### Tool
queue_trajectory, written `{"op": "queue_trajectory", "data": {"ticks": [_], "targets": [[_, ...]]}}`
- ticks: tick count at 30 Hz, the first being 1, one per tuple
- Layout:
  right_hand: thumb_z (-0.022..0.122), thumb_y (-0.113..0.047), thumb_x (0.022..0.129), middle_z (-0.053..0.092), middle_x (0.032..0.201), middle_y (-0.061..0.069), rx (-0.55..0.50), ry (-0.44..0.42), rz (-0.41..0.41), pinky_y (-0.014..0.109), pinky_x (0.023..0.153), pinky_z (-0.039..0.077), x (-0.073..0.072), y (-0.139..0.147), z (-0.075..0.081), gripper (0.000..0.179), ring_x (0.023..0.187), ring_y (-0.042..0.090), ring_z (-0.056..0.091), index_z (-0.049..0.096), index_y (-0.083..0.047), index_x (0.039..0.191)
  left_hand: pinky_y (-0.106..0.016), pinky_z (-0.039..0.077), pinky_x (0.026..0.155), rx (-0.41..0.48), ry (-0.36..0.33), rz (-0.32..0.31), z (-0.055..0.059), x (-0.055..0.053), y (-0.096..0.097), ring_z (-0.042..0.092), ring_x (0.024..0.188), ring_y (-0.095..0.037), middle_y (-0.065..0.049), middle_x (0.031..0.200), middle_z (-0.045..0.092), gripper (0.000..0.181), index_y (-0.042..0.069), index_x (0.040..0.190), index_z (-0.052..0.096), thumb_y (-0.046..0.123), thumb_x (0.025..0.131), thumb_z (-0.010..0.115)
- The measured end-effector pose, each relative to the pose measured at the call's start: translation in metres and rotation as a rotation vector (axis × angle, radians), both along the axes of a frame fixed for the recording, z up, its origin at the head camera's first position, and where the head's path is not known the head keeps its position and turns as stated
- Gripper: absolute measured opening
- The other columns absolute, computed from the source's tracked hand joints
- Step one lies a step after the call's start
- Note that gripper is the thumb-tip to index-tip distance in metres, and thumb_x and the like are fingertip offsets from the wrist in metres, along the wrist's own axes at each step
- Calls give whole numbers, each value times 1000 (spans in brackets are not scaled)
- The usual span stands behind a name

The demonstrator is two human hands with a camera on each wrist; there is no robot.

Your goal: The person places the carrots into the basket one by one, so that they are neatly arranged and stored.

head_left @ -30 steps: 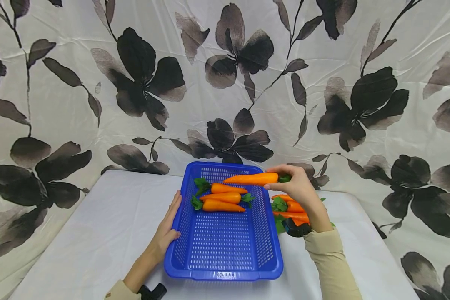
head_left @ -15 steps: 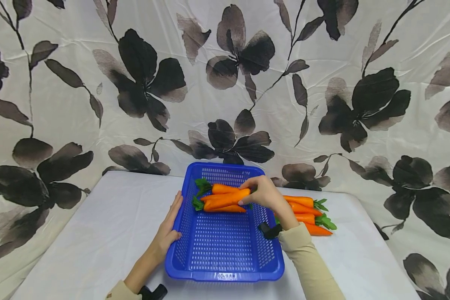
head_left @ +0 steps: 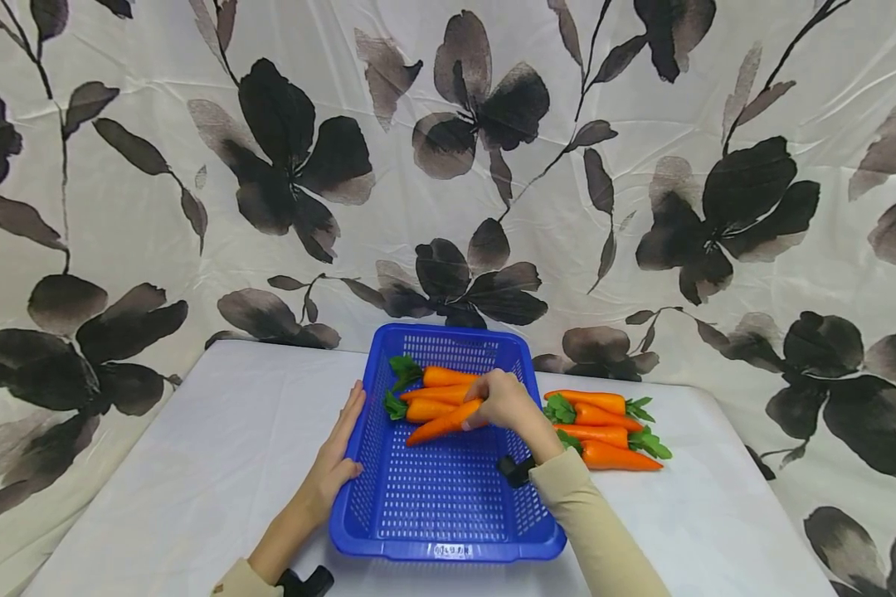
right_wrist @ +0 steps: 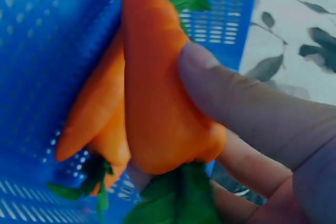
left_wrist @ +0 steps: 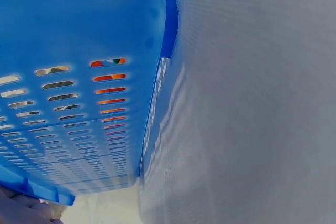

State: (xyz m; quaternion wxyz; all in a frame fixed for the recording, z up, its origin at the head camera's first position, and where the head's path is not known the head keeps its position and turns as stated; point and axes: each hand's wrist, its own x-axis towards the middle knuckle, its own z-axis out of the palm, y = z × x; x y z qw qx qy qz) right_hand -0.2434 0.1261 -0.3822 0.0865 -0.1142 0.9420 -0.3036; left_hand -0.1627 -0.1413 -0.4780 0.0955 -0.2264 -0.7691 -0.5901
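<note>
A blue plastic basket (head_left: 448, 497) stands on the table with several orange carrots (head_left: 440, 376) lying across its far half. My right hand (head_left: 504, 404) is inside the basket and pinches one carrot (head_left: 442, 424) near its leafy end. In the right wrist view the thumb presses on this carrot (right_wrist: 163, 93), its green leaves hanging below. The held carrot slants in front of the others, its tip toward the basket's left side. My left hand (head_left: 332, 464) rests with straight fingers along the basket's left wall; in the left wrist view only part of that hand (left_wrist: 26, 211) shows.
To the right of the basket several more carrots (head_left: 605, 435) with green leaves lie stacked on the white-covered table (head_left: 216, 448). Behind the table hangs a white cloth (head_left: 343, 215) with dark flower prints.
My right hand has carried the carrot from over the basket's right rim leftward and down into the basket, nearer the front of the row. The left hand has stayed on the wall.
</note>
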Motion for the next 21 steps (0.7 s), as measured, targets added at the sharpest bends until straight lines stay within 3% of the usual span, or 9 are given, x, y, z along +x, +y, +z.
{"op": "queue_trajectory", "data": {"ticks": [8,13,18,20,21], "targets": [[94,-15,60,67,82,3,186,-3,-18,44,77,53,-1,-2,-8,31,80,24,60,74,-7,83,-58,-1,114,0,3,5,0,0,-1,1,152,-33,-12,166,4,95,4,159,14,3,67,38],[93,-10,59,65,78,4,203,-26,5,38,70,52,-4,-3,-12,30,74,21,58,73,-3,79,-70,0,110,-7,2,7,0,0,0,1,151,-35,-11,166,4,95,3,159,14,4,67,39],[89,-15,69,65,99,8,197,-160,-84,39,88,54,-8,-16,-23,55,91,24,61,66,-1,117,-74,3,108,-15,-6,21,0,1,0,2,151,-36,-9,167,4,95,4,159,15,4,67,40],[84,-17,77,64,113,8,126,-224,-95,41,99,49,-15,-20,-37,67,103,24,61,55,-1,135,-74,3,108,-13,-3,19,1,1,1,2,151,-36,-9,167,5,95,4,159,15,4,67,39],[82,-16,80,64,116,9,79,-236,-73,39,101,48,-22,-19,-48,66,105,23,62,53,0,137,-74,3,108,-13,-2,17,1,1,1,2,151,-36,-9,167,4,95,4,159,15,4,67,39]]}}
